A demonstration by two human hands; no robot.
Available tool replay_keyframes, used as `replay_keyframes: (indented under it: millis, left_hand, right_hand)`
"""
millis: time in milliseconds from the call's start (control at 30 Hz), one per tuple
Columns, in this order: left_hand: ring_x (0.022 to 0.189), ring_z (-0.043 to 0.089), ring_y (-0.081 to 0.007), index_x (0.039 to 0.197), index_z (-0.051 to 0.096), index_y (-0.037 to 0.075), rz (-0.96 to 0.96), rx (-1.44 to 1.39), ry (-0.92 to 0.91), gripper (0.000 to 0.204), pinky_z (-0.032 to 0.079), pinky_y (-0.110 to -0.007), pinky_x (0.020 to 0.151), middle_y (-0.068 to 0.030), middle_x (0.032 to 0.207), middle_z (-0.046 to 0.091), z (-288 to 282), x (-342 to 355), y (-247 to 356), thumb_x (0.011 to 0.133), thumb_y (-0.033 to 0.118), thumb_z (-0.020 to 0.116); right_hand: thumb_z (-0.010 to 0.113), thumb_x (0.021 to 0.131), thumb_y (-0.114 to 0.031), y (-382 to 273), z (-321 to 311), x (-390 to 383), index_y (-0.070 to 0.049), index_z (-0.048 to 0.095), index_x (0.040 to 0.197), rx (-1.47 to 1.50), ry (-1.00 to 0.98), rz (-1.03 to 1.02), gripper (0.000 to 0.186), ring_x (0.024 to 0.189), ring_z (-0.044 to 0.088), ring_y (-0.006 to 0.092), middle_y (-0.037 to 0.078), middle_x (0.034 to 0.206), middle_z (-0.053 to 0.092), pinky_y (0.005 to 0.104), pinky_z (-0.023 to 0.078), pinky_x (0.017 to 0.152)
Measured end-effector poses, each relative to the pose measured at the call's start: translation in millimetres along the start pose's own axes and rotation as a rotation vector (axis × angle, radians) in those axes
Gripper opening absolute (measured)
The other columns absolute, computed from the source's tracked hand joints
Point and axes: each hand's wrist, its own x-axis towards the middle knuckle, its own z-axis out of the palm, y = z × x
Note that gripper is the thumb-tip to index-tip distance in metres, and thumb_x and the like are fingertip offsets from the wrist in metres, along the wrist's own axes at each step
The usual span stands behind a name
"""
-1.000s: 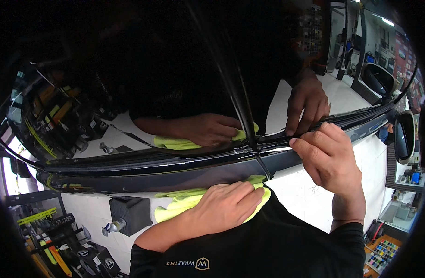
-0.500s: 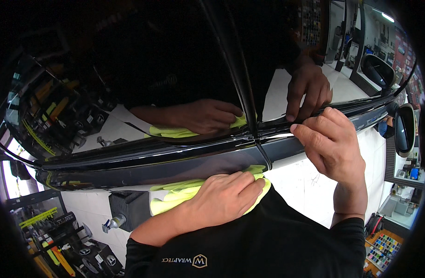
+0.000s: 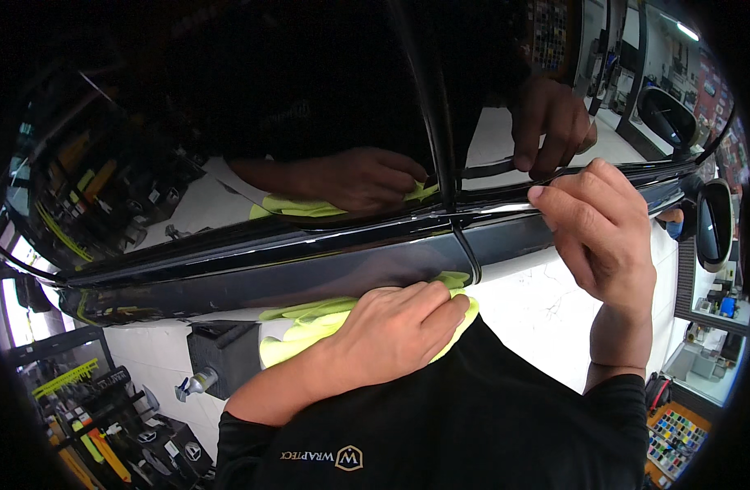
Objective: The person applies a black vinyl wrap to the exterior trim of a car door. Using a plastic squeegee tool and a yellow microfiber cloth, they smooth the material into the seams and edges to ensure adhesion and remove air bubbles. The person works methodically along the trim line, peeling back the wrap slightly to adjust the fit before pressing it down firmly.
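A: Okay, left to right, quick. Far left, tool racks and a cart on the floor, mostly reflections. What's the left hand [image 3: 391, 327] doing?

B: Palm down, fingers [image 3: 440, 306] flat and spread over a yellow cloth [image 3: 310, 322], pressing it against the lower face of the black car door [image 3: 252, 273]. Nothing gripped, the cloth is just pinned under the palm, just left of the door gap [image 3: 466, 249].

A: And the right hand [image 3: 604, 233]?

B: Up at the belt line, right of the gap. Fingers curled, tips pinched along the thin trim edge [image 3: 506, 192] under the window glass [image 3: 228, 147]. Can't tell if it holds a film edge or only presses the trim.

A: Progress?

B: I'd judge mid-job. The panel by the cloth looks glossy and clean, no smears I can see. The strip at the belt line is being worked now; the stretch toward the mirror [image 3: 714, 224] looks untouched.

A: Anything hidden?

B: The lower door is behind the black sleeve, so that part's unknown.
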Motion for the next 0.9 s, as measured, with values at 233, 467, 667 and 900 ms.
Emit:
replay_keyframes:
  millis: [233,467,667,900]
  left_hand:
    - [0.072,0.068,-0.0220,0.114,0.075,0.002,-0.001,-0.022,0.012,0.026,0.054,-0.035,0.060,-0.0076,0.092,0.064,-1.0,-3.6,-1.3,0.090,0.008,0.082]
    - [0.072,0.068,-0.0216,0.115,0.075,0.002,-0.014,-0.005,0.008,0.027,0.054,-0.035,0.060,-0.0072,0.092,0.064,-1.3,-6.1,-0.3,0.090,0.007,0.082]
    - [0.072,0.068,-0.0211,0.113,0.074,0.002,-0.002,-0.011,0.015,0.026,0.054,-0.034,0.059,-0.0067,0.091,0.064,-2.2,-9.3,-3.3,0.089,0.007,0.082]
    - [0.071,0.068,-0.0209,0.112,0.074,0.001,0.004,-0.006,0.023,0.026,0.054,-0.034,0.059,-0.0066,0.091,0.063,-1.0,-9.7,-2.8,0.089,0.006,0.082]
  right_hand:
    - [0.077,0.073,0.002,-3.6,5.1,-0.2,-0.006,0.076,0.109,-0.012,-0.048,-0.019,0.038,0.077,0.059,0.0232,0.006,0.093,0.071,0.0384,0.046,0.068]
    - [0.079,0.073,0.002,-7.6,9.5,2.6,-0.007,0.077,0.112,-0.004,-0.048,-0.023,0.040,0.078,0.059,0.0223,0.005,0.093,0.071,0.0383,0.046,0.068]
    - [0.079,0.073,0.002,-13.2,12.1,5.0,-0.007,0.078,0.112,-0.021,-0.052,-0.013,0.040,0.077,0.059,0.0227,0.005,0.093,0.071,0.0385,0.046,0.069]
    - [0.078,0.073,0.002,-12.9,12.9,4.8,-0.006,0.078,0.111,-0.026,-0.048,-0.015,0.038,0.076,0.058,0.0222,0.005,0.093,0.071,0.0384,0.046,0.068]
